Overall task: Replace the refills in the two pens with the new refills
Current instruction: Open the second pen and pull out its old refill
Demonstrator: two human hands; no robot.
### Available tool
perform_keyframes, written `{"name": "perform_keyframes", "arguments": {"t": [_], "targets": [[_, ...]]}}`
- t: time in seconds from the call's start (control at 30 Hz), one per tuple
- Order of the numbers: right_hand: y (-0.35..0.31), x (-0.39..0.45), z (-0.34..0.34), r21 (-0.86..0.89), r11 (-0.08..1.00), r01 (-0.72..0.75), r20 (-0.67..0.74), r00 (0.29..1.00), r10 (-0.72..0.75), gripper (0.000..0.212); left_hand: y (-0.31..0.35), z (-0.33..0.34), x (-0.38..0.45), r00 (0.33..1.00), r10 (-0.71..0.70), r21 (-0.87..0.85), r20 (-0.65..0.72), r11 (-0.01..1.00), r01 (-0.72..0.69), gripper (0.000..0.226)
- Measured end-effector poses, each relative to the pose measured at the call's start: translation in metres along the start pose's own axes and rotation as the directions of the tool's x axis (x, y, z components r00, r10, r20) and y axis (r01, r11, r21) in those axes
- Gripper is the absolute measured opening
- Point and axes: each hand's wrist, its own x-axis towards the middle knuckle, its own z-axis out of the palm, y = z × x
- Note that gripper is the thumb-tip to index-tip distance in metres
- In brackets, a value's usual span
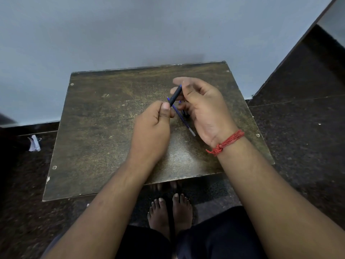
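A dark pen (175,95) is held above the small brown table (104,128), tilted with its upper end to the right. My right hand (202,109), with a red thread at the wrist, grips the pen's upper part between thumb and fingers. My left hand (153,126) pinches the pen's lower end. Below them a blue refill (182,118) with a clear end lies on the table, pointing toward the lower right. Another dark pen part lies beside it, mostly hidden under my right hand.
The table stands against a pale wall on a dark speckled floor. A crumpled white paper scrap (34,143) lies on the floor at the left. My bare feet (169,212) are under the table's near edge.
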Motion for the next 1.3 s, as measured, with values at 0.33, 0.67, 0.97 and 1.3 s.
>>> {"name": "perform_keyframes", "arguments": {"t": [0.33,0.67,0.97,1.3], "targets": [[0.001,-0.002,0.000,-0.021,1.000,-0.012,-0.068,0.998,0.010,0.006,-0.003,0.000,-0.001,0.998,0.065,0.053,-0.025,0.997,-0.063,0.034],[-0.007,-0.003,-0.002,0.096,0.991,-0.094,-0.043,0.994,0.098,0.017,-0.003,0.001,0.001,1.000,0.019,-0.036,0.001,0.999,-0.019,0.022],[-0.004,-0.004,0.000,0.080,0.992,-0.096,-0.054,0.993,0.100,0.006,-0.003,0.001,0.001,1.000,0.025,-0.025,0.012,0.999,-0.024,0.024],[-0.009,-0.004,-0.002,0.167,0.976,-0.141,-0.041,0.988,0.150,0.013,-0.003,0.001,0.001,1.000,0.020,-0.030,0.005,0.999,-0.020,0.025]]}}
